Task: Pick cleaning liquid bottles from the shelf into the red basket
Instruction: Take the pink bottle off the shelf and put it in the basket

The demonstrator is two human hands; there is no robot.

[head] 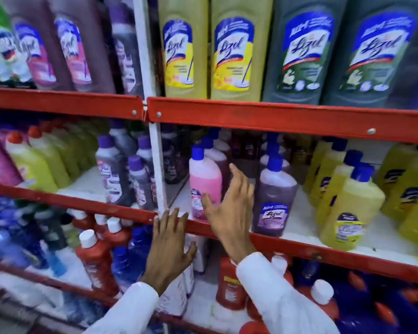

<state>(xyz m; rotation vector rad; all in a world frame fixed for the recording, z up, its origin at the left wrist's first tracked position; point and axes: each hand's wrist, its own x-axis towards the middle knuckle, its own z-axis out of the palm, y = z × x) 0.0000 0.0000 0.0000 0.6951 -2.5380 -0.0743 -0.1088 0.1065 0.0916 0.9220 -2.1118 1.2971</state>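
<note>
— Where are my hands?

— My left hand (167,242) lies flat and spread on the red shelf edge (299,247), holding nothing. The pink bottle (204,182) stands upright just up and right of it.

— And the right?

— My right hand (229,208) is open, fingers nearly touching that bottle's right side. I see no basket.

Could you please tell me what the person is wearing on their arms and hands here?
Both arms wear long white sleeves ending at the wrist. The left hand and right hand are bare: no gloves, rings or watch visible.
</note>
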